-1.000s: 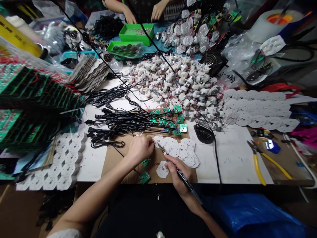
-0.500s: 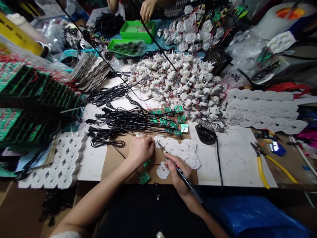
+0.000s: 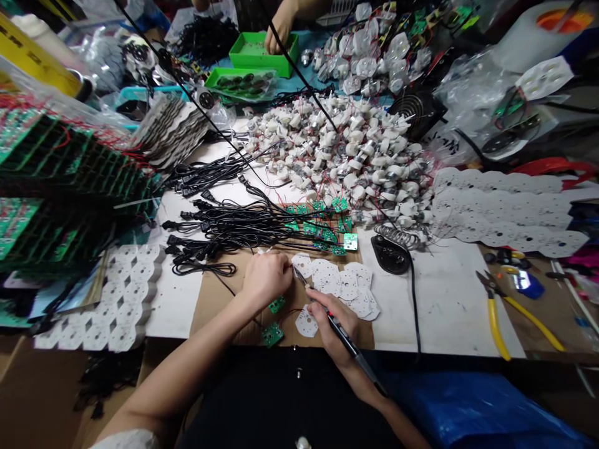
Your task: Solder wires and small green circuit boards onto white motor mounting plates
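The left hand (image 3: 266,277) is curled, whatever it holds hidden; one co-worker's hand (image 3: 279,31) has dipped into a green plastic box (image 3: 262,61); the right hand (image 3: 331,337) grips one black pen-shaped tool (image 3: 349,344), tip now nearer the left.

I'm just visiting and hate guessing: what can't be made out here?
- Head view: whatever the left hand may hold, hidden by its fingers.
- Head view: whether the tip of the pen-like tool touches anything, too small.
- Head view: most of the co-worker, cut off by the top edge.

Black tool (image 3: 349,342); white boards (image 3: 326,277)
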A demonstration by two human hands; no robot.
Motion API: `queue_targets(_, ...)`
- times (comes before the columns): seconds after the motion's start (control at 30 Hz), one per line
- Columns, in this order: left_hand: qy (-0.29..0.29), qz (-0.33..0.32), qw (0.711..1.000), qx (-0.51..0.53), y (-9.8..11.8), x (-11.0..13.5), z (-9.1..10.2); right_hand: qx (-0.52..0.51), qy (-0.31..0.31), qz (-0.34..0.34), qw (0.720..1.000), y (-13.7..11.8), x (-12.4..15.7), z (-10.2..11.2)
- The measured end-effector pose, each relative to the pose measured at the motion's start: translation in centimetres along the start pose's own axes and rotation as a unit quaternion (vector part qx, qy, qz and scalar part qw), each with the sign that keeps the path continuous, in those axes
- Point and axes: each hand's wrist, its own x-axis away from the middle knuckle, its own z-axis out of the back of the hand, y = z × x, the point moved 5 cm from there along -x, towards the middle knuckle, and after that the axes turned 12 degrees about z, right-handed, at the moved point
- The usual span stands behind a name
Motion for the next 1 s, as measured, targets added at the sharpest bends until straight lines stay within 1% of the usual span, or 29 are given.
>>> queue_targets(0.13,-0.001,0.005,1.0,-0.004,0.1,0.0,0.2,0.001,0.006,0.019,1.0,0.1,-0.1,-0.2)
queue_targets(0.23,0.001,0.007,1.0,-0.006,0.1,0.1,0.2,0.007,-0.005,0.02,1.0,-0.1,-0.3,-0.3)
queue_targets(0.5,0.005,0.001,1.0,-0.001,0.0,0.0,-0.1,0.016,-0.031,0.059,0.998,-0.8,-0.6,-0.3)
queue_targets(0.6,0.008,-0.004,1.0,-0.002,-0.1,0.0,-0.1,0.007,-0.014,0.055,0.998,-0.6,-0.3,-0.1)
queue_targets(0.8,0.0,-0.006,1.0,0.008,-0.1,0.3,0.2,0.001,0.068,0.025,0.997,-0.3,0.4,0.9)
queue_targets(0.9,-0.002,-0.012,1.0,0.018,-0.1,0.3,0.2,0.004,0.074,0.005,0.997,-0.6,0.2,1.3)
queue_targets(1.0,-0.009,-0.038,0.998,0.046,-0.4,0.4,0.3,0.001,0.08,-0.003,0.997,-0.6,0.3,1.6)
